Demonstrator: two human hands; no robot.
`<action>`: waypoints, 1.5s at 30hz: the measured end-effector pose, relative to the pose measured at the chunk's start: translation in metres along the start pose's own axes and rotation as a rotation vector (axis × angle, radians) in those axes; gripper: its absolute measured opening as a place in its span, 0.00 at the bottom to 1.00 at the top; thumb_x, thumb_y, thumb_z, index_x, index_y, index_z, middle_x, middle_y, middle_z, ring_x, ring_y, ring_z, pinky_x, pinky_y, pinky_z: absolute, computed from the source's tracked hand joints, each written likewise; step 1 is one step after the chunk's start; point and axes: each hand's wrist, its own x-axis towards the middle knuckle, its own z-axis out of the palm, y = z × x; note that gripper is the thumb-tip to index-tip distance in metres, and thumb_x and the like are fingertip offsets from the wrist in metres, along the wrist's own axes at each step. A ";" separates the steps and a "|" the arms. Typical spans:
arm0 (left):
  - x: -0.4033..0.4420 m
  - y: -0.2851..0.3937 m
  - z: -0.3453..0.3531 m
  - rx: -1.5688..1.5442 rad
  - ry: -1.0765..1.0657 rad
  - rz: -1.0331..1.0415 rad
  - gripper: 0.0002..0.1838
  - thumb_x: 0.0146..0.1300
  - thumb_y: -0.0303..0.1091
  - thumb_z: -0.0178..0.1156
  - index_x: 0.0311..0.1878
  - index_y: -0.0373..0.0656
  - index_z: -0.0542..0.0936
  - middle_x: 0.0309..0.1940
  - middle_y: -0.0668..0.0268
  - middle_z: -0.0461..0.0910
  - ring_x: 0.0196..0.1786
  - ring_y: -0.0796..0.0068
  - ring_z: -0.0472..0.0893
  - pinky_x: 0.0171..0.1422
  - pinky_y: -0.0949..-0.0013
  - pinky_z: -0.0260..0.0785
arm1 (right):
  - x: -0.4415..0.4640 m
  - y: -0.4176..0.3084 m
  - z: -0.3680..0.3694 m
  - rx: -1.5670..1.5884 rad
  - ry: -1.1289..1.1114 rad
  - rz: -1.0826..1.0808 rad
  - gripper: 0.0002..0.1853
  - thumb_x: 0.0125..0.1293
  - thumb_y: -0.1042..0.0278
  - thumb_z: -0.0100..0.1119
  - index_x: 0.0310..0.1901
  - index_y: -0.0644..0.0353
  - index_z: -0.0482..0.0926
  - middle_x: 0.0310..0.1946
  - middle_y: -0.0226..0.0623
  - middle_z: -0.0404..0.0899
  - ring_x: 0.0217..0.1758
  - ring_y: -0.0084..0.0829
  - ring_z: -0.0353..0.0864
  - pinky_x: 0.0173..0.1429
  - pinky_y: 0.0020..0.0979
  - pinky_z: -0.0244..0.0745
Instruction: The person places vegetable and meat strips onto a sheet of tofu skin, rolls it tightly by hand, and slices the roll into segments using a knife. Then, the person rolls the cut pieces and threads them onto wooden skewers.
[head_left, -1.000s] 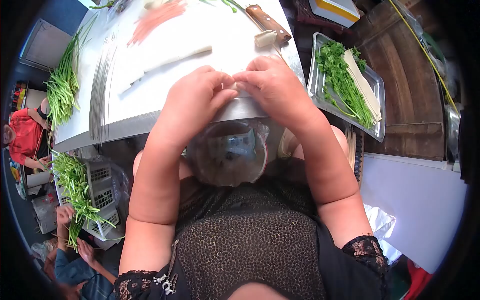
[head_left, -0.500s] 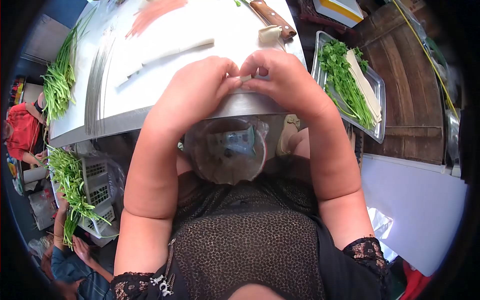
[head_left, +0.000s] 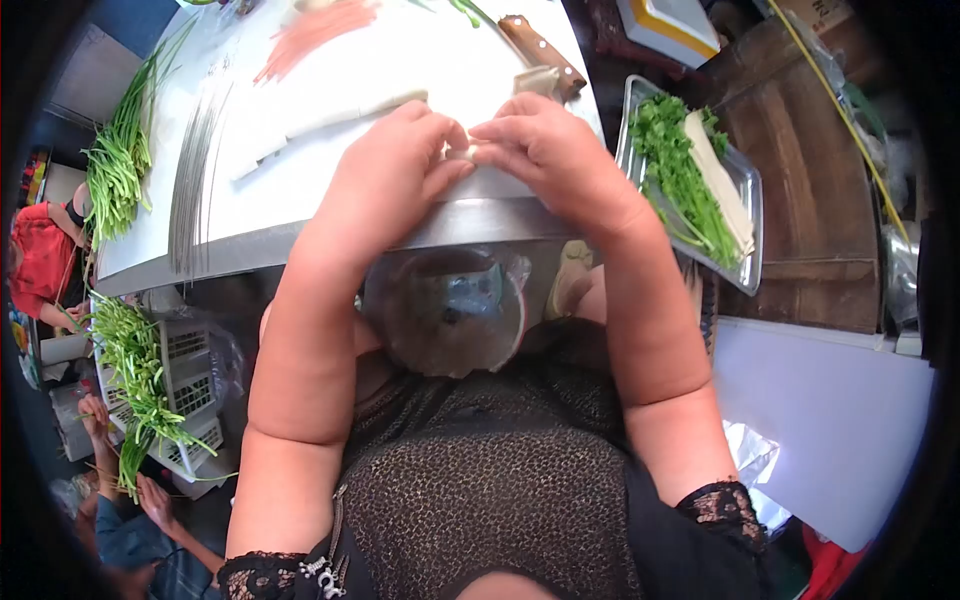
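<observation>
Over the front edge of the white-topped table [head_left: 270,200], my two hands meet at the fingertips. A small pale roll [head_left: 460,154], which looks like rolled tofu skin, is pinched between them and partly hidden. My left hand [head_left: 405,150] has its thumb and forefinger closed at one end of the roll. My right hand [head_left: 550,150] pinches at the other end, fingers bent together. Behind my left hand lies a long pale strip [head_left: 345,117] on the table. Beyond my right hand are a folded pale piece [head_left: 534,80] and a wooden-handled knife [head_left: 545,52].
Thin metal skewers [head_left: 192,180] and pink strips [head_left: 312,40] lie on the table, with green stalks [head_left: 115,170] at its left edge. At right, a metal tray [head_left: 754,275] holds leafy greens [head_left: 680,160] and pale sheets [head_left: 722,190]. A bucket [head_left: 440,335] stands below. Other people work at left.
My hands have shifted slightly left, and my right fingers have changed their hold on the small roll. At lower left, another person's hand has risen beside the green stalks.
</observation>
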 end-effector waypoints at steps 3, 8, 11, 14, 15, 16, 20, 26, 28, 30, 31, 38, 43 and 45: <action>-0.001 0.001 0.001 0.068 0.043 0.011 0.08 0.66 0.35 0.65 0.44 0.42 0.82 0.38 0.59 0.77 0.39 0.60 0.80 0.45 0.61 0.74 | -0.003 -0.012 -0.002 0.063 0.086 0.045 0.09 0.61 0.71 0.68 0.42 0.61 0.83 0.42 0.45 0.80 0.48 0.47 0.81 0.55 0.41 0.77; 0.002 -0.004 0.002 0.079 0.112 0.066 0.09 0.67 0.36 0.64 0.45 0.42 0.83 0.40 0.59 0.78 0.42 0.56 0.81 0.48 0.59 0.74 | 0.000 -0.007 0.007 -0.060 0.062 0.108 0.09 0.61 0.72 0.67 0.43 0.58 0.81 0.43 0.41 0.79 0.50 0.45 0.81 0.55 0.41 0.77; 0.003 -0.008 0.003 -0.028 0.227 0.033 0.10 0.66 0.37 0.65 0.45 0.42 0.84 0.42 0.59 0.79 0.44 0.55 0.81 0.50 0.58 0.75 | 0.004 -0.007 0.011 -0.108 0.080 0.148 0.09 0.63 0.71 0.67 0.44 0.59 0.82 0.44 0.41 0.80 0.50 0.45 0.81 0.55 0.41 0.77; 0.007 -0.017 0.005 0.024 0.112 0.031 0.11 0.65 0.36 0.65 0.47 0.43 0.84 0.45 0.58 0.80 0.46 0.54 0.81 0.52 0.57 0.75 | 0.005 -0.014 0.013 -0.177 0.127 0.092 0.07 0.65 0.69 0.64 0.43 0.60 0.83 0.45 0.40 0.81 0.51 0.45 0.81 0.55 0.41 0.78; 0.008 -0.018 0.007 0.053 0.121 0.019 0.11 0.66 0.35 0.65 0.49 0.43 0.84 0.46 0.58 0.80 0.46 0.54 0.81 0.53 0.57 0.75 | 0.006 -0.017 0.013 -0.221 0.189 0.049 0.07 0.65 0.69 0.64 0.42 0.61 0.83 0.44 0.40 0.82 0.51 0.44 0.81 0.55 0.40 0.78; 0.008 -0.018 0.009 0.079 0.126 0.006 0.12 0.66 0.34 0.64 0.51 0.44 0.84 0.47 0.57 0.80 0.47 0.53 0.81 0.53 0.56 0.75 | 0.007 -0.017 0.013 -0.227 0.185 0.042 0.07 0.65 0.69 0.64 0.42 0.61 0.83 0.44 0.40 0.82 0.51 0.44 0.81 0.55 0.40 0.78; 0.007 -0.018 0.011 0.129 0.157 0.000 0.15 0.67 0.33 0.63 0.55 0.44 0.83 0.47 0.57 0.80 0.48 0.54 0.81 0.53 0.57 0.75 | 0.014 -0.015 0.010 -0.415 0.136 -0.152 0.08 0.59 0.73 0.62 0.40 0.60 0.86 0.41 0.37 0.83 0.49 0.41 0.81 0.54 0.37 0.78; 0.006 -0.028 -0.001 -0.055 0.432 -0.031 0.18 0.66 0.27 0.63 0.59 0.42 0.82 0.44 0.57 0.80 0.43 0.59 0.82 0.48 0.61 0.77 | 0.036 -0.014 0.007 -0.701 0.058 -0.218 0.10 0.58 0.71 0.61 0.41 0.56 0.87 0.37 0.33 0.82 0.48 0.36 0.79 0.55 0.36 0.75; 0.004 -0.030 -0.003 -0.041 0.454 -0.018 0.18 0.65 0.27 0.63 0.59 0.42 0.81 0.44 0.57 0.80 0.42 0.59 0.82 0.48 0.61 0.77 | 0.045 -0.012 0.007 -0.743 0.035 -0.218 0.10 0.59 0.70 0.61 0.42 0.55 0.87 0.36 0.32 0.82 0.49 0.35 0.79 0.55 0.36 0.75; 0.002 -0.033 -0.006 -0.025 0.476 -0.010 0.18 0.65 0.27 0.64 0.59 0.42 0.81 0.44 0.57 0.80 0.42 0.59 0.82 0.47 0.61 0.77 | 0.057 -0.011 0.003 -0.795 -0.063 -0.212 0.10 0.59 0.69 0.62 0.43 0.54 0.88 0.35 0.32 0.81 0.49 0.36 0.80 0.55 0.37 0.75; 0.000 -0.034 -0.006 -0.032 0.475 -0.011 0.18 0.65 0.27 0.64 0.58 0.42 0.81 0.44 0.57 0.80 0.42 0.59 0.82 0.47 0.61 0.77 | 0.060 -0.008 0.002 -0.792 -0.065 -0.215 0.10 0.59 0.69 0.62 0.43 0.54 0.88 0.35 0.32 0.81 0.49 0.36 0.80 0.55 0.37 0.75; -0.004 -0.035 -0.012 -0.020 0.476 -0.007 0.17 0.64 0.28 0.64 0.57 0.41 0.82 0.44 0.57 0.81 0.43 0.58 0.83 0.48 0.60 0.76 | 0.068 -0.010 -0.002 -0.657 -0.180 -0.015 0.11 0.59 0.68 0.68 0.45 0.53 0.88 0.40 0.34 0.86 0.48 0.37 0.81 0.61 0.36 0.74; -0.003 -0.036 -0.010 -0.023 0.472 0.000 0.17 0.64 0.28 0.64 0.57 0.41 0.82 0.44 0.56 0.81 0.43 0.57 0.83 0.47 0.60 0.77 | 0.081 0.001 0.001 -0.839 -0.274 -0.109 0.13 0.63 0.67 0.64 0.49 0.55 0.84 0.41 0.34 0.86 0.51 0.38 0.81 0.62 0.38 0.74; -0.002 -0.038 -0.009 -0.012 0.476 -0.001 0.17 0.64 0.28 0.64 0.57 0.42 0.82 0.45 0.56 0.81 0.43 0.57 0.83 0.47 0.60 0.77 | 0.079 0.004 -0.001 -0.855 -0.283 -0.128 0.14 0.65 0.68 0.61 0.52 0.55 0.83 0.42 0.35 0.86 0.52 0.38 0.81 0.62 0.39 0.73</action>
